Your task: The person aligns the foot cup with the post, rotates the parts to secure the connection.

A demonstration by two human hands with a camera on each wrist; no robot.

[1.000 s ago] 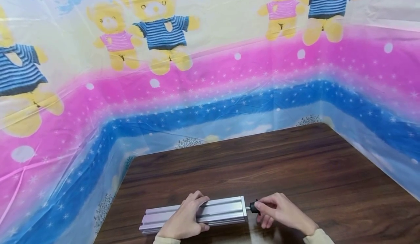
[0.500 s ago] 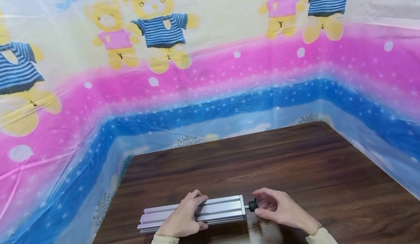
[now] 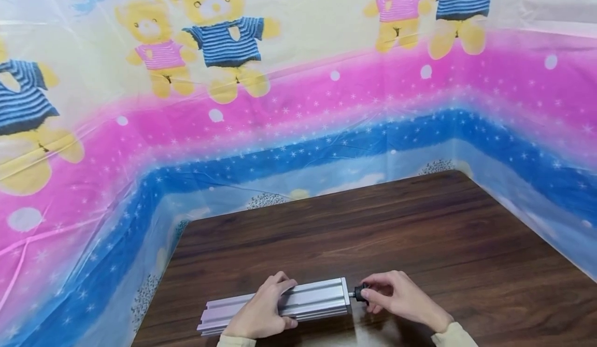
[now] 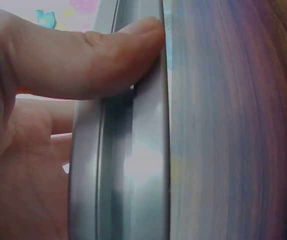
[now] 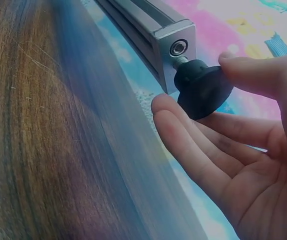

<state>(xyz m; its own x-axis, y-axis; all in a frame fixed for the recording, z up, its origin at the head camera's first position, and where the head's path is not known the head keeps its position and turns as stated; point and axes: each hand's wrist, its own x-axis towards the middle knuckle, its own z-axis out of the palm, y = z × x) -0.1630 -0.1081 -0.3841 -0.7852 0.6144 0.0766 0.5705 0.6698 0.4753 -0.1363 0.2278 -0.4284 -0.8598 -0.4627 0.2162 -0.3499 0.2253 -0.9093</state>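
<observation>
A silver aluminium profile with long slots lies across the front of the table, an end plate on its right end. My left hand grips it near the middle; the left wrist view shows the thumb across the slotted face. From the end plate a threaded stud sticks out, carrying a black levelling foot. My right hand pinches this foot between thumb and fingers, the thumb at its rim in the right wrist view. Beside the stud, a round screw head sits in the plate.
The dark wooden table reaches back from the profile to a printed cloth with teddy bears and pink and blue bands, which hangs along the back and both sides.
The right hand's fingers opened off the levelling foot half a second ago and now pinch it again. The left hand keeps its grip on the profile, which stays in place.
</observation>
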